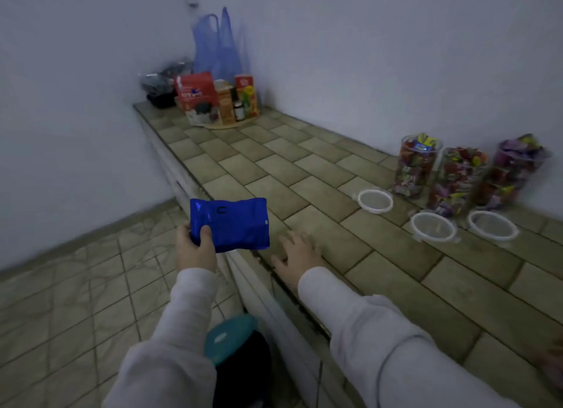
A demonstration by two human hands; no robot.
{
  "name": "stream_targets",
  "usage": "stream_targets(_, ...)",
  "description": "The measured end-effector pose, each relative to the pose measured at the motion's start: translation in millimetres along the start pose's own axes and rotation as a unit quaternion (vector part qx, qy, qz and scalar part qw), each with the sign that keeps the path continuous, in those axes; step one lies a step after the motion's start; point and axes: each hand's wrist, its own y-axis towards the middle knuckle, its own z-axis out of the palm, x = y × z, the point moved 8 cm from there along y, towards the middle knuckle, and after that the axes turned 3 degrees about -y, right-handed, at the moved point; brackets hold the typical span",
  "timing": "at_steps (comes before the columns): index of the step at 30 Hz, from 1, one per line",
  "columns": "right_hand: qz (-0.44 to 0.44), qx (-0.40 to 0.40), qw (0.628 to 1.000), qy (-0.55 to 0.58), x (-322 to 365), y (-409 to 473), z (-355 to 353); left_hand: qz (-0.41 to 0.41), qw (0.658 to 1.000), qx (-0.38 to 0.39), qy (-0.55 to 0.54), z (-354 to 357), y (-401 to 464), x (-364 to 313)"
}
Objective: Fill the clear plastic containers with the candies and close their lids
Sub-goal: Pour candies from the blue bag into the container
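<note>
Hands — left hand (195,249) gripping blue packet (231,224)

Standing on the counter (320,176) at right: three jars (457,176), lids (434,226) lying just nearer. Sitting far left: boxes (213,99), bag (217,45) behind.

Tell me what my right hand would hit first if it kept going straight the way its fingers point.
Probably nothing soon. The right hand lies open over the tiled counter, fingers pointing up the counter toward the far boxes. That stretch looks free; the lids lie off to the right. Depth is hard to judge.
</note>
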Motion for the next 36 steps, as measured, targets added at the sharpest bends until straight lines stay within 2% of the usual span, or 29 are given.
stream_targets(3, 0.009, 0.03, 0.999, -0.041, 7.7, 11.8, 23.9, -0.036, 0.998, -0.036, 0.022, -31.4, 11.4, 26.7)
stream_targets(7, 0.012, -0.007, 0.998, -0.06, 6.9, 13.0, 26.9, -0.073, 0.995, -0.054, 0.044, -56.1, 17.4, 58.6)
stream_targets(10, 0.005, -0.019, 0.998, -0.058, 8.5, 12.5, 26.5, -0.129, 0.985, -0.03, 0.112, -67.9, 17.1, 93.4)
stream_targets(16, 0.002, -0.032, 0.997, -0.066, 7.7, 11.5, 27.3, -0.23, 0.94, 0.035, 0.248, -71.9, -3.8, 168.8)
stream_targets(20, 0.002, -0.039, 0.996, -0.075, 7.6, 13.1, 28.0, -0.309, 0.907, 0.067, 0.278, -62.2, -32.5, 225.3)
stream_targets(23, 0.003, -0.039, 0.995, -0.087, 7.5, 12.8, 31.1, -0.413, 0.88, 0.067, 0.225, -52.5, -63.3, 270.6)
stream_targets(27, 0.004, -0.052, 0.994, -0.092, 7.3, 13.5, 31.1, -0.484, 0.86, 0.047, 0.153, -35.0, -96.7, 308.2)
stream_targets(31, 0.001, -0.055, 0.994, -0.092, 7.2, 14.1, 30.7, -0.501, 0.858, 0.01, 0.116, -28.0, -109.1, 330.2)
stream_targets(36, -0.002, -0.062, 0.994, -0.085, 7.0, 13.5, 29.1, -0.493, 0.866, 0.021, 0.077, -18.4, -109.8, 347.8)
